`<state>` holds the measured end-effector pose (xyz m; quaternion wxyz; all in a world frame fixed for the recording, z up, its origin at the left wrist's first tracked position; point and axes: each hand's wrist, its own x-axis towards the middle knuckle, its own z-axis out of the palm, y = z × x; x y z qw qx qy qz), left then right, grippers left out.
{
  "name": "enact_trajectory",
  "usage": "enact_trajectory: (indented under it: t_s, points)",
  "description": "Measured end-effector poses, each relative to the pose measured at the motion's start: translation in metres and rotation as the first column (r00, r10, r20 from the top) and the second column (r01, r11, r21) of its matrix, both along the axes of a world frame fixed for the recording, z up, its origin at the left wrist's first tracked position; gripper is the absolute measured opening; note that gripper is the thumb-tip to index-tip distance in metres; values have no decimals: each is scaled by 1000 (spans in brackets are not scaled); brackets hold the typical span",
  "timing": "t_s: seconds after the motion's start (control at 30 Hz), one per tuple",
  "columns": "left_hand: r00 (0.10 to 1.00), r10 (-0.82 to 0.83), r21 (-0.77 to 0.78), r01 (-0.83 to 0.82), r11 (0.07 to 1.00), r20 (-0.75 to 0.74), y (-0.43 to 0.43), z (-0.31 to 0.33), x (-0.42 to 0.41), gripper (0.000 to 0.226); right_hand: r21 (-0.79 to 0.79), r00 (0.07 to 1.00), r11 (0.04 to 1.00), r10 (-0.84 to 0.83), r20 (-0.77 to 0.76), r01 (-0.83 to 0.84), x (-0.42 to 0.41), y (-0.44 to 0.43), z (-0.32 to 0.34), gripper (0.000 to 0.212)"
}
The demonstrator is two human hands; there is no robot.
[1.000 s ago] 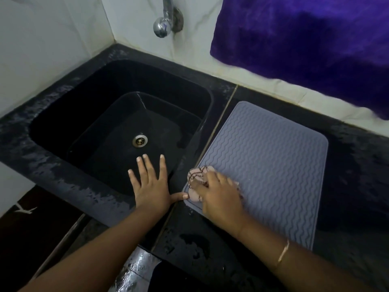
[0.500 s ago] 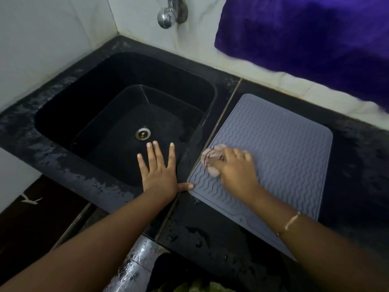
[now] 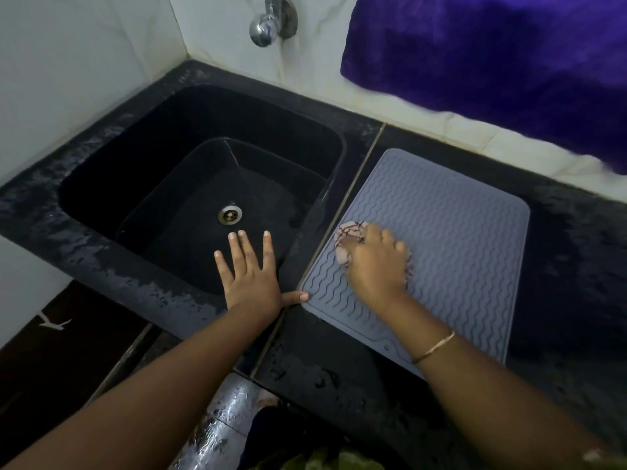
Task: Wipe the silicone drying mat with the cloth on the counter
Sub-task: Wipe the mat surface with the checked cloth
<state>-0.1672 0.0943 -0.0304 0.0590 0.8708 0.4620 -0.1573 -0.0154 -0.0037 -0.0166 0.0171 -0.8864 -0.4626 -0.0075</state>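
A grey silicone drying mat (image 3: 451,239) with wavy ridges lies flat on the black counter (image 3: 570,266), right of the sink. My right hand (image 3: 375,262) presses a bunched pale pink cloth (image 3: 347,232) onto the mat's left part; most of the cloth is hidden under the palm and fingers. My left hand (image 3: 249,276) lies flat with fingers spread on the sink's front rim, and its thumb tip touches the mat's near-left corner.
A deep black sink (image 3: 190,198) with a metal drain (image 3: 229,214) fills the left half. A chrome tap (image 3: 268,22) juts from the white wall above it. A purple towel (image 3: 492,52) hangs over the wall behind the mat. The counter is wet.
My right hand has slid the cloth away from me along the mat's left side, from the near-left corner to the middle of that side. My left hand has stayed on the sink's rim.
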Motion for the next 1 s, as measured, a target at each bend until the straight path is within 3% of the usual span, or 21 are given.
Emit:
enact_trajectory:
  t_s: [0.13, 0.27, 0.37, 0.47, 0.63, 0.73, 0.83, 0.9, 1.0]
  points:
    - [1000, 8, 23, -8, 1000, -12, 1, -1, 0, 126, 18, 986, 990, 143, -81, -142, -66, -29, -6, 50]
    - [1000, 7, 19, -7, 1000, -5, -2, 3, -1, 127, 40, 950, 952, 306, -57, -304, -46, -58, -5, 56]
    - [1000, -28, 31, 28, 999, -12, -4, 8, 2, 124, -27, 986, 986, 163, 28, -162, 1, -32, -4, 48]
    - [990, -130, 72, 134, 988, -54, -6, 17, 7, 115, -44, 1000, 999, -1, -7, 1, -3, -7, 0, 43]
    - [894, -428, 3, 432, 902, -136, -11, 30, 27, 87, 15, 981, 981, 194, -15, -194, -62, -47, -9, 42]
    - [838, -507, -73, 503, 861, -201, -13, 35, 37, 98, -8, 968, 971, 239, 76, -239, -19, -47, -4, 42]
    - [767, -586, -108, 580, 807, -260, -14, 41, 48, 109, -86, 986, 995, 66, 155, -53, 45, -13, -1, 42]
    - [720, -633, -127, 626, 769, -285, -15, 44, 58, 113, -100, 993, 992, -64, 102, 74, 60, 10, 1, 39]
    - [681, -660, -169, 644, 746, -317, -16, 43, 66, 115, -70, 994, 991, -109, 19, 110, 21, 14, -5, 41]
